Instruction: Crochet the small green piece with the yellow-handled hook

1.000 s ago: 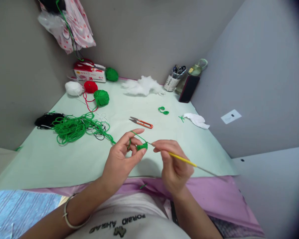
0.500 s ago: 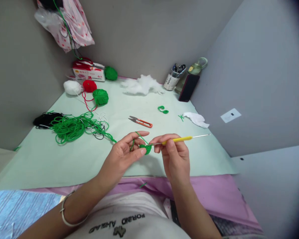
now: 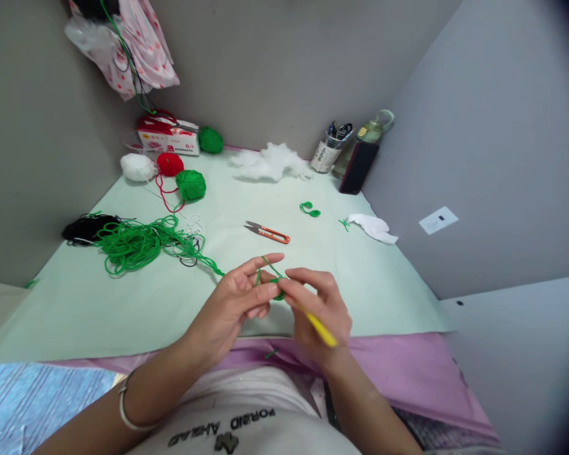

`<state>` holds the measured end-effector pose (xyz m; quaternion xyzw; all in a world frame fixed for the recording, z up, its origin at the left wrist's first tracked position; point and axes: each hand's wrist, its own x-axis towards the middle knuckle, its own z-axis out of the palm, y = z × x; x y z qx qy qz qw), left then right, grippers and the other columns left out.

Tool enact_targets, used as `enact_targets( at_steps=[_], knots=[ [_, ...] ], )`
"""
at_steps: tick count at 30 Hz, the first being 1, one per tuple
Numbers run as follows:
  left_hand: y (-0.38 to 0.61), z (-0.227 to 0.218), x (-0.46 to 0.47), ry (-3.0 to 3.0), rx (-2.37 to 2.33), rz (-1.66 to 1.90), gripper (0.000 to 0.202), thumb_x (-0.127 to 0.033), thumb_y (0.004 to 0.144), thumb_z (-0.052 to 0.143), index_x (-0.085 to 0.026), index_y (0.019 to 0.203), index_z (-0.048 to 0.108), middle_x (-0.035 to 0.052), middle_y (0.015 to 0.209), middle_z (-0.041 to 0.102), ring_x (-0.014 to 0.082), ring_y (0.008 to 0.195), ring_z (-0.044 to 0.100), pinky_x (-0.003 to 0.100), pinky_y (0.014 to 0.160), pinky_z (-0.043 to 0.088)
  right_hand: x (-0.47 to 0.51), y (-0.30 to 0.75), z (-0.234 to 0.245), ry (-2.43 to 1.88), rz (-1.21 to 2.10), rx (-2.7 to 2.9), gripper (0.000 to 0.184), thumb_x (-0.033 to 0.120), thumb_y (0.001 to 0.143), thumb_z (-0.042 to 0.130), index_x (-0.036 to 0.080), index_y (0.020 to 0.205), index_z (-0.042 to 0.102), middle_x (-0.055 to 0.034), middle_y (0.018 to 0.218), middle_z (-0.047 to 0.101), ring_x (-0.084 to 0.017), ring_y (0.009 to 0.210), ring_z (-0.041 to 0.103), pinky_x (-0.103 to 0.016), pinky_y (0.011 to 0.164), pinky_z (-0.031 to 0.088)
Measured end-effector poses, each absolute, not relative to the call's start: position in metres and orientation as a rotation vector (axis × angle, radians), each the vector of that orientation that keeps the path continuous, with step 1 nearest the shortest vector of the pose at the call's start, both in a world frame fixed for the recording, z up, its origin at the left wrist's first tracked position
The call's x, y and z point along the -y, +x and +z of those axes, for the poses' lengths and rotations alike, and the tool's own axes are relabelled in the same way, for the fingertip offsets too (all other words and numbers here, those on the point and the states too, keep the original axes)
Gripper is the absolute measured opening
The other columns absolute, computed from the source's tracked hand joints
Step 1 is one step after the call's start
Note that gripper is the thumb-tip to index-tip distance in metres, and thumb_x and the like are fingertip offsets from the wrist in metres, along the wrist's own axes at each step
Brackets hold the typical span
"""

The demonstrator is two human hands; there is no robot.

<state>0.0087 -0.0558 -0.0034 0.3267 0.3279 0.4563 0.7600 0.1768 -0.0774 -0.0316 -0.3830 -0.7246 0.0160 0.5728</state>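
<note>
My left hand (image 3: 241,294) pinches a small green crochet piece (image 3: 279,293) between thumb and fingers. Green yarn (image 3: 270,265) loops over its raised index finger and runs back to a loose tangle of green yarn (image 3: 133,246) on the left. My right hand (image 3: 320,309) grips a yellow-handled crochet hook (image 3: 320,327), its handle slanting down toward my wrist. The right fingertips touch the crochet piece, and they hide the working end of the hook. Orange thread snips (image 3: 268,232) lie just beyond both hands.
Balls of white (image 3: 138,167), red (image 3: 169,164) and green yarn (image 3: 191,185) sit at the back left beside a tissue box (image 3: 168,140). White stuffing (image 3: 270,162) lies at the back. A pen cup (image 3: 325,155), bottle and phone (image 3: 359,167) stand at the right.
My right hand has rolled over and moved closer to my left. The hook's handle has swung from pointing right to pointing down toward me. My left hand stays nearly in place.
</note>
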Motion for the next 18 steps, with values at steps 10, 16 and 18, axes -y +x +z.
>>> enact_targets(
  at_steps=[10,16,18],
  knots=[
    [0.011,-0.001,0.056,0.809,-0.734,1.072,0.041,-0.027,0.080,0.094,-0.027,0.120,0.084,-0.0026,0.085,0.062,0.0053,0.063,0.046,0.016,0.055,0.040,0.072,0.172,-0.018,-0.855,0.561,1.454,0.021,0.017,0.104,0.062,0.028,0.109,0.080,-0.0052,0.098,0.081,-0.019,0.087,0.074,-0.033,0.070,0.062],
    [0.013,-0.004,0.052,0.631,-0.662,0.986,0.037,-0.029,0.077,0.095,-0.022,0.113,0.086,-0.0065,0.069,0.053,0.0008,0.050,0.032,0.016,0.050,0.035,0.078,0.177,-0.026,-0.903,0.078,1.720,0.035,0.009,0.099,0.065,0.030,0.124,0.078,-0.0081,0.112,0.080,-0.021,0.095,0.076,-0.036,0.077,0.064],
    [0.010,-0.003,0.050,0.572,-0.617,0.937,0.032,-0.028,0.078,0.094,-0.017,0.107,0.088,-0.0079,0.067,0.047,-0.0004,0.049,0.025,0.015,0.049,0.034,0.076,0.179,-0.022,-0.904,0.248,1.554,0.027,0.012,0.102,0.062,0.028,0.116,0.080,-0.0061,0.100,0.080,-0.019,0.083,0.074,-0.034,0.070,0.062]
  ],
)
